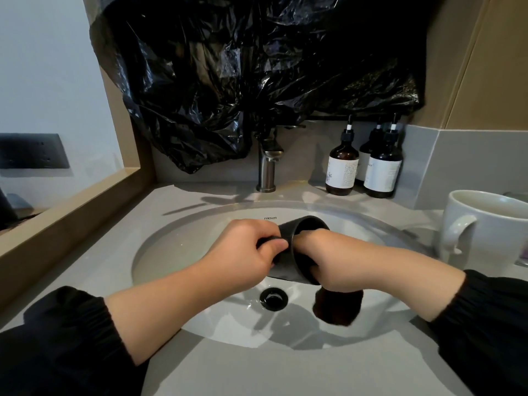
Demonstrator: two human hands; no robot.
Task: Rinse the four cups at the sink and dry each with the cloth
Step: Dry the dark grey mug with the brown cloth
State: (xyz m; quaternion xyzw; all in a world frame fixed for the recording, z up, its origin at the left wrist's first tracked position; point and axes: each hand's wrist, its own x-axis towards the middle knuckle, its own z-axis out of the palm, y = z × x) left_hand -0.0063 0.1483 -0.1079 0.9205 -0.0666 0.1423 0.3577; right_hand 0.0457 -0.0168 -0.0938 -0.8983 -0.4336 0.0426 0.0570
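Black cup [288, 247] held on its side over the sink [171, 247], mouth pointing right and slightly far, just above and far of the drain [273, 298]. Left hand [245, 255] is closed round the cup's base end, thumb and fingers clamped on the wall. Right hand [328, 258] has its fingers pushed into the mouth; they are hidden inside, so I cannot tell whether they are spread or bunched. A dark cloth [338, 308] hangs below the right hand, so it looks like the cloth is wadded inside and this is the drying step for this cup.

To do it well:
- Left hand turns the cup, right hand stays put with the cloth pressed to the inner wall. One full turn.
- Push the cloth to the bottom corner; water probably collects there.
- Wipe rim and outside last with the hanging tail.
- Keep that tail out of the wet basin, or it soaks up water.
- Stay over the sink in case of a slip.

Faucet [267, 164] shows no water running. White mug [485, 230] stands on the desk [257, 367] at right, well apart; its state is unclear.
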